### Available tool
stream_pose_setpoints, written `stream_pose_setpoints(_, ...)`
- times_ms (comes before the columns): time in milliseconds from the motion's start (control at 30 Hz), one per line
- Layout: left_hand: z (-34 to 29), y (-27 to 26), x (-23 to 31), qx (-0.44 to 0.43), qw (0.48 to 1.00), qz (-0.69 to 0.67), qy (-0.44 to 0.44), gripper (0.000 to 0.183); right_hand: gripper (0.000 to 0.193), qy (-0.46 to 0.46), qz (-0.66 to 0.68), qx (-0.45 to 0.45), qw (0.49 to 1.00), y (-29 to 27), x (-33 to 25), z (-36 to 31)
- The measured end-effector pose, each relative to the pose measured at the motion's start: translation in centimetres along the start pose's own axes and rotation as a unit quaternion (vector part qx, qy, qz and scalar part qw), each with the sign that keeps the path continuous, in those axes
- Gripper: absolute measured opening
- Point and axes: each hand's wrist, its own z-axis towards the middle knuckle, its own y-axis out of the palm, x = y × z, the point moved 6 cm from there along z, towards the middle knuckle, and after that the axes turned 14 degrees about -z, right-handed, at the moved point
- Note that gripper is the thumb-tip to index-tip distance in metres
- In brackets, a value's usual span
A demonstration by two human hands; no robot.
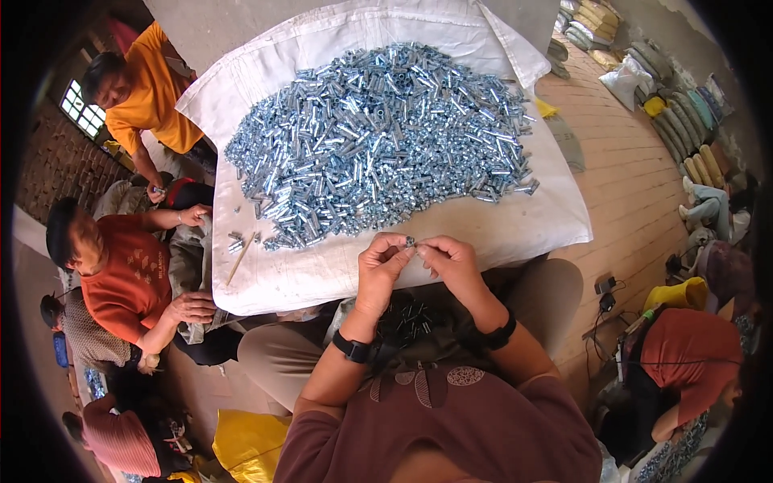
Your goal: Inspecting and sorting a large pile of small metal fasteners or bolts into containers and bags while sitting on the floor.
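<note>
Over the front edge of the cloth-covered table, both my hands are closed in a pinch and almost meet. My left hand [380,270] grips a small shiny metal nut-like part [410,241] between thumb and fingertips. My right hand [452,264] pinches right beside it; what its fingertips hold is too small to make out. Beyond them spreads a big heap of silvery metal sleeves and nut-like pieces [378,137] on a white cloth [555,201]. Several dark, slender pieces [411,320] lie in my lap under my wrists.
A thin wooden stick [240,259] lies left of the heap beside a few loose sleeves [236,241]. Co-workers sit close on the left, one in a red shirt [129,278]. Another person [692,354] bends over at lower right. Filled sacks [684,121] line the right wall.
</note>
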Motion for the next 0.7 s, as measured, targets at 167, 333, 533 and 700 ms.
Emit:
stream_pose_setpoints(167, -0.9, 1.2, -0.7, -0.057, 0.997, 0.044, -0.025, 0.012, 0.015, 0.01, 0.027, 0.061, 0.998, -1.6, -1.3, 0.5)
stream_pose_setpoints(333, -1.0, 1.1, -1.2, -0.083, 0.994, 0.071, 0.014, 0.01, 0.015, -0.01, -0.032, 0.051, 0.998, -1.0, -1.8, 0.5)
stream_pose_setpoints(533, -1.1, 0.9, -0.8, -0.075, 0.988, 0.127, 0.044, 0.008, 0.016, -0.058, -0.132, 0.074, 0.987, -1.2, -1.4, 0.7)
stream_pose_setpoints(700, -1.1, 0.7, -0.8, -0.076, 0.988, 0.131, 0.037, 0.008, 0.021, -0.114, -0.261, 0.123, 0.951, -1.1, -2.9, 0.4)
